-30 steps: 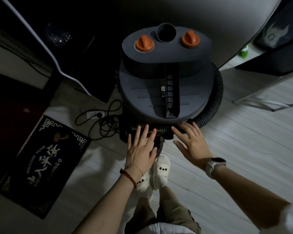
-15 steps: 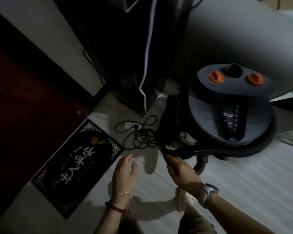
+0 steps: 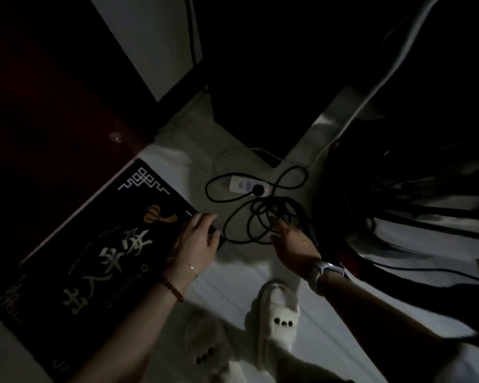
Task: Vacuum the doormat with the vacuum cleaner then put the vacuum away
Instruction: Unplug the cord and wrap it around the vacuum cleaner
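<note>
Below, your left hand [image 3: 197,241] hovers with relaxed fingers over the doormat's [image 3: 89,255] corner; your right hand [image 3: 293,241], fingers extended and grasping nothing, reaches at the tangled black cord [image 3: 260,217] beside a white power strip [image 3: 246,186]. Dark blur at right hides the vacuum.

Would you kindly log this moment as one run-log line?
left hand: open over doormat corner | right hand: open, reaching into black cord coil | power strip: plugged

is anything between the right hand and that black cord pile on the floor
Nothing visible. The right hand reaches over the near edge of the cord pile, fingers open; contact is unclear in the dim blur. The left hand is off to the side over the doormat.
</note>
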`<action>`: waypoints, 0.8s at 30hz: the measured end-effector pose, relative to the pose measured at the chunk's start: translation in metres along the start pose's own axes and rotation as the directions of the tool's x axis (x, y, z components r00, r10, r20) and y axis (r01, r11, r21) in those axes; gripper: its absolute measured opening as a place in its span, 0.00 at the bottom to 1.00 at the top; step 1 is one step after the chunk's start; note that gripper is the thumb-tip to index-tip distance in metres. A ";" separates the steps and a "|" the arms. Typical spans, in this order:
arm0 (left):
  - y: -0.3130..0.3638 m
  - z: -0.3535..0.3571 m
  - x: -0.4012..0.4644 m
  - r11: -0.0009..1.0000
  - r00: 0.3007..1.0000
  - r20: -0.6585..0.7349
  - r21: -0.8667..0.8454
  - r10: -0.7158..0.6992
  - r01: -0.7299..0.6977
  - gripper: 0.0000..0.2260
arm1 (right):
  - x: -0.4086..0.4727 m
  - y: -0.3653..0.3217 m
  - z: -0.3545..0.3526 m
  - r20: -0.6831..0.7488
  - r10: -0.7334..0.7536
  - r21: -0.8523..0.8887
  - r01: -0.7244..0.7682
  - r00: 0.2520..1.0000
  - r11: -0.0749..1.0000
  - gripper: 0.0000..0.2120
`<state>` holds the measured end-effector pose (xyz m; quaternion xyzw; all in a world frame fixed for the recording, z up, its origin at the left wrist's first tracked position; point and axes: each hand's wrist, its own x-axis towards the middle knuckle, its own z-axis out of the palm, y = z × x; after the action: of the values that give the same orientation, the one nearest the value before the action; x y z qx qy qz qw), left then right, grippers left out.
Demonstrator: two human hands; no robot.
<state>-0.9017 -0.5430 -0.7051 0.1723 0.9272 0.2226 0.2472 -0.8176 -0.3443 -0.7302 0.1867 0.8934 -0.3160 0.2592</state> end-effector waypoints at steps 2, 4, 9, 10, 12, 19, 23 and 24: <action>-0.019 0.041 0.036 0.992 0.995 -0.010 0.084 0.095 -0.094 0.27 | 0.051 0.025 0.028 -0.053 -0.029 0.001 0.029 0.998 1.000 0.23; -0.030 0.076 0.066 0.972 0.991 0.052 0.192 0.125 -0.133 0.27 | 0.097 0.048 0.048 -0.145 -0.073 -0.043 0.067 0.987 0.997 0.26; -0.050 0.121 0.124 0.959 0.972 0.004 0.160 0.236 -0.233 0.20 | 0.175 0.079 0.074 -0.205 -0.199 -0.084 0.185 0.958 0.979 0.20; -0.053 0.121 0.130 0.949 0.949 -0.108 0.141 0.296 -0.280 0.19 | 0.185 0.081 0.080 -0.213 -0.234 -0.089 0.220 0.949 0.971 0.17; -0.059 0.112 0.141 0.930 0.877 -0.314 0.173 0.364 -0.324 0.15 | 0.192 0.073 0.090 -0.224 -0.305 -0.102 0.289 0.925 0.952 0.16; -0.062 0.088 0.170 0.932 0.776 -0.529 0.291 0.344 -0.216 0.14 | 0.202 0.043 0.112 -0.241 -0.416 0.007 0.430 0.877 0.903 0.19; -0.072 0.093 0.173 0.947 0.719 -0.624 0.274 0.307 -0.166 0.17 | 0.204 0.033 0.099 -0.167 0.007 0.411 0.063 0.986 0.909 0.11; -0.079 0.100 0.173 0.923 0.742 -0.558 0.307 0.372 -0.232 0.16 | 0.210 0.035 0.099 -0.159 0.034 0.452 0.042 0.987 0.891 0.10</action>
<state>-1.0061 -0.5020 -0.8884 0.2666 0.9347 0.2004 -0.1228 -0.9327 -0.3488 -0.9348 0.2653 0.8135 -0.4999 0.1343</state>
